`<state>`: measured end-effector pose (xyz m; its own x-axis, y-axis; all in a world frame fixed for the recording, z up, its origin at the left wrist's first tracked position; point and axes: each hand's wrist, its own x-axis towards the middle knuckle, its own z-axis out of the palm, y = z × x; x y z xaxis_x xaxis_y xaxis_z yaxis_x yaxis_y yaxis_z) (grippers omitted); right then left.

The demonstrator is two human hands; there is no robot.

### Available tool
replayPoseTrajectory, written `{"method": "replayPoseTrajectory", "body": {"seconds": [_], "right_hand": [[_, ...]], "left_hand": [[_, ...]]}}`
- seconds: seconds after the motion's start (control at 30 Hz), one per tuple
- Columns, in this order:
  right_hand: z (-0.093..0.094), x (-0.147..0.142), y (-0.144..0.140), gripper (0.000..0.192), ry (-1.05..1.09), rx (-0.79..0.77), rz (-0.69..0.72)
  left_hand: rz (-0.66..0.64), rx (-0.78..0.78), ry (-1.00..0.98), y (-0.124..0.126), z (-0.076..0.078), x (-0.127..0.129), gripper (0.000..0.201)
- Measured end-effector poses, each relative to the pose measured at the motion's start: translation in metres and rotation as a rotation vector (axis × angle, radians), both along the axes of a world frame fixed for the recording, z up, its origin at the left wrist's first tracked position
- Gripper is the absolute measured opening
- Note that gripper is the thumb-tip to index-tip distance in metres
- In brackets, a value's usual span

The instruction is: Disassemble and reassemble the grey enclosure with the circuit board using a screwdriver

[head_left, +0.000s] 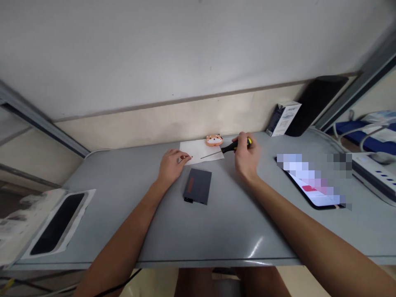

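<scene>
Our right hand (246, 159) kept its grip closed round a black-and-yellow screwdriver (227, 149), its tip over a white paper (198, 149) at the back of the counter (216, 222) — our left hand (170, 165) pinched something tiny at the paper's edge, just beyond a dark grey box (198, 187).

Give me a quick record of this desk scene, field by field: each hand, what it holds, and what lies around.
left hand: fingertips pinch a tiny item at the edge of the white paper; too small to identify
right hand: grips the screwdriver, tip over the paper
between the hands: dark flat device
on the paper's far edge: orange animal-shaped item
right side: phone, screen lit
surface: grey table
</scene>
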<state>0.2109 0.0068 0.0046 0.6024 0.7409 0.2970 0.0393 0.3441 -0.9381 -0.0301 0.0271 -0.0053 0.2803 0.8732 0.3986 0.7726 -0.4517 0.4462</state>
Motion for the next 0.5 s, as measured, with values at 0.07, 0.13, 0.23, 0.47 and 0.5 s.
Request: {"method": "replayPoseTrajectory", "body": {"seconds": [0.07, 0.13, 0.23, 0.47, 0.5], "right_hand": [[0.000, -0.001, -0.001, 0.036, -0.013, 0.007, 0.019], [0.000, -0.002, -0.002, 0.036, -0.037, 0.018, 0.027], [0.000, -0.002, -0.005, 0.036, -0.083, 0.025, 0.017], [0.004, -0.002, -0.012, 0.038, -0.158, 0.055, -0.010], [0.004, -0.002, -0.013, 0.038, -0.169, 0.064, -0.011]], "left_hand": [[0.019, 0.001, 0.035, 0.004, -0.004, -0.003, 0.013], [0.014, -0.006, 0.037, 0.006, -0.007, -0.004, 0.012], [0.003, -0.014, 0.037, 0.007, -0.009, -0.005, 0.010], [0.013, -0.045, 0.039, 0.007, -0.012, -0.003, 0.006], [0.013, -0.050, 0.040, 0.006, -0.011, -0.003, 0.006]]}}
